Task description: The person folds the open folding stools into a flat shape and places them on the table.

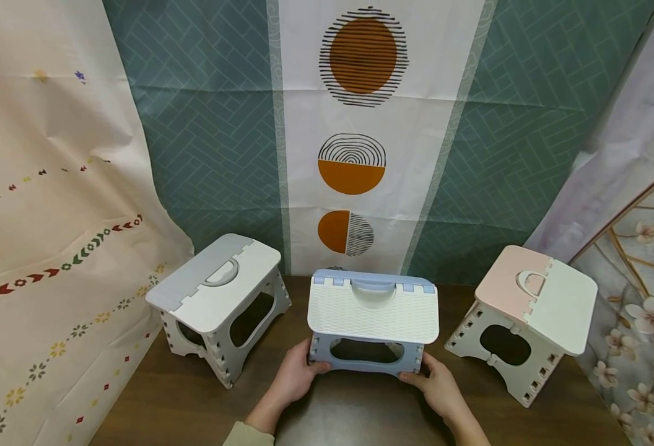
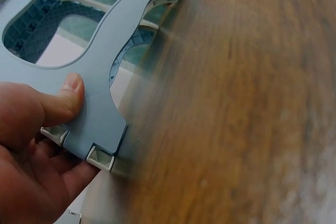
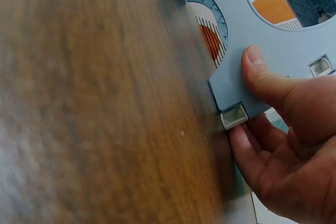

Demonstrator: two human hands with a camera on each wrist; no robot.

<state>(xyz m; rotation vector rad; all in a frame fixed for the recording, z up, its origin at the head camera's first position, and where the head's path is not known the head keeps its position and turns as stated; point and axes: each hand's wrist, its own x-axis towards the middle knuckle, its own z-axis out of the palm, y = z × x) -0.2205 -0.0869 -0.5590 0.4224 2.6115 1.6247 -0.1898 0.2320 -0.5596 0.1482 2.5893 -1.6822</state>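
Note:
A blue-and-white folding step stool (image 1: 373, 310) stands unfolded between my hands in the head view, its ridged white top panel facing me. My left hand (image 1: 296, 375) grips the lower left corner of its blue leg panel. In the left wrist view the thumb (image 2: 71, 98) lies on the panel's face, with fingers curled behind the edge. On the other side my right hand (image 1: 433, 385) pinches the lower right corner the same way, its thumb (image 3: 257, 69) on the blue panel. Whether the stool's feet touch the table is hard to tell.
To the left is a grey-and-white folding stool (image 1: 215, 282), unfolded and angled. A pink-and-white one (image 1: 536, 297) stands unfolded on the right. All are over a dark wood table (image 1: 360, 415). Patterned cloths (image 1: 221, 124) hang behind and at both sides.

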